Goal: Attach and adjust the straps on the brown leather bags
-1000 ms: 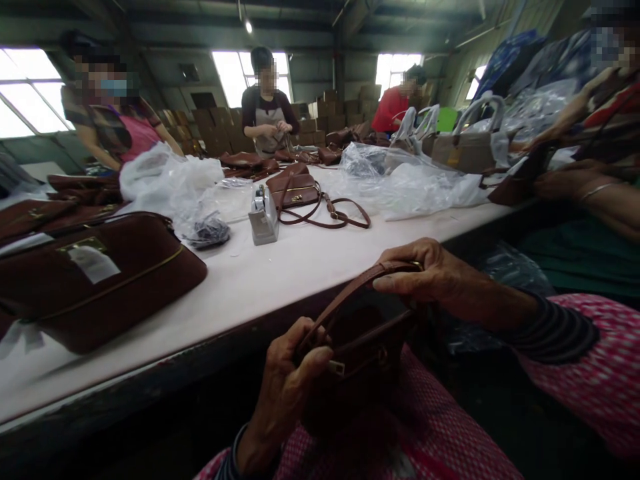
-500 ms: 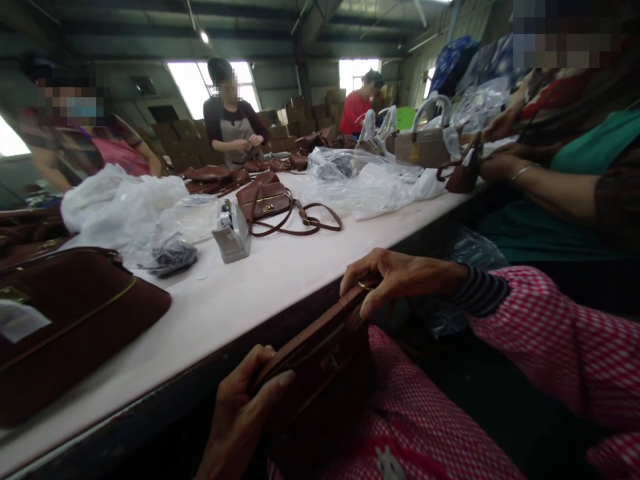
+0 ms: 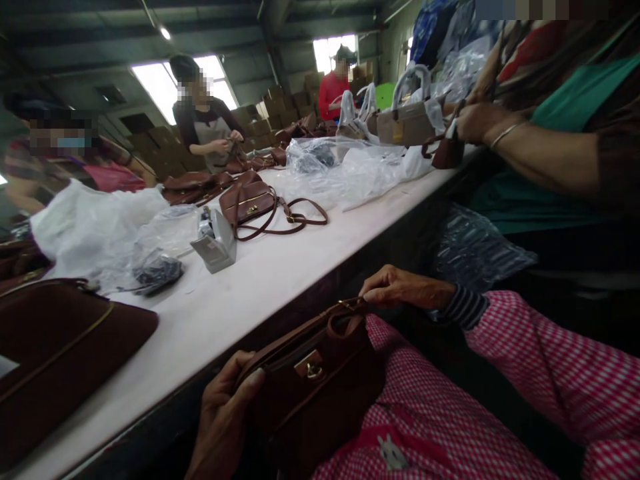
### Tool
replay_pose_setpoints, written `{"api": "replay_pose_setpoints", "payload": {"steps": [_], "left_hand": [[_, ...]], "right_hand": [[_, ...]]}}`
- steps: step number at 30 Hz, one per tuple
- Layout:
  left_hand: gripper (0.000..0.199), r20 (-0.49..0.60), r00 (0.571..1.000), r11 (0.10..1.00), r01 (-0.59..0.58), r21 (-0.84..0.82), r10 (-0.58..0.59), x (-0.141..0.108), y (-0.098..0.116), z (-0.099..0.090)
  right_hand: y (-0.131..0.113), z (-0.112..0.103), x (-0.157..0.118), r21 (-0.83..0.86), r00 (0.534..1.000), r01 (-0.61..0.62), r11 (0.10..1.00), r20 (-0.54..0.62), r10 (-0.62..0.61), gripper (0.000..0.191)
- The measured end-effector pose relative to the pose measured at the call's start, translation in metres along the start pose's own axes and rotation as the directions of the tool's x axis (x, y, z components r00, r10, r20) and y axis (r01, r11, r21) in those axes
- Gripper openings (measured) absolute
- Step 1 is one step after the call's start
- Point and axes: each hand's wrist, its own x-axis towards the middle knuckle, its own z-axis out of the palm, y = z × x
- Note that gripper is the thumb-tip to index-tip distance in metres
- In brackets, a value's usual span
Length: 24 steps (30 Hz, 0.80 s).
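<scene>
The brown handbag [image 3: 320, 407] sits at the lower middle of the frame, on the person's pink checked apron [image 3: 445, 420], just beside the table edge [image 3: 290, 303]. The left hand [image 3: 220, 407] has its upper left corner gripped, thumb on the front, fingers behind. The right hand [image 3: 405, 288] closes thumb and forefinger on the strap [image 3: 300, 335] by a small brass fitting [image 3: 347, 304], at the bag's upper right.

I'd guess the bag is fairly light, with soft sides and a firmer top edge; the leather-like skin looks smooth, so it might slide a little on cloth. The brass clasp [image 3: 311, 367] is probably the part to keep from scratching. To my eye, the two upper corners give the best hold, or a palm beneath the base; the strap alone would likely let it swing.

Half a second ago the clasp was hard to make out and the right hand arched over the strap's end; now the front tips up enough to show the clasp, that hand pinches farther out, and a loop of strap [image 3: 344, 323] stands at the upper right corner. The view has swung too: the large brown bag [image 3: 70, 367] on the table runs farther off the left side.
</scene>
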Motion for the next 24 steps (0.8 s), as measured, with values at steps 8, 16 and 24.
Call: {"api": "replay_pose_setpoints", "payload": {"steps": [8, 16, 24], "left_hand": [[0.033, 0.012, 0.999, 0.982, -0.051, 0.179, 0.05, 0.01, 0.001, -0.003], [0.032, 0.022, 0.969, 0.796, -0.213, 0.567, 0.244, 0.006, 0.015, 0.002], [0.028, 0.282, 0.951, 0.677, -0.289, 0.677, 0.125, 0.002, 0.07, 0.013]], "right_hand": [[0.004, 0.016, -0.017, -0.018, 0.982, 0.053, 0.998, -0.182, -0.055, 0.043], [-0.007, 0.01, -0.016, -0.183, 0.972, 0.092, 0.979, -0.198, -0.129, 0.042], [-0.066, 0.009, -0.015, -0.316, 0.963, 0.134, 0.939, -0.182, -0.199, 0.041]]}}
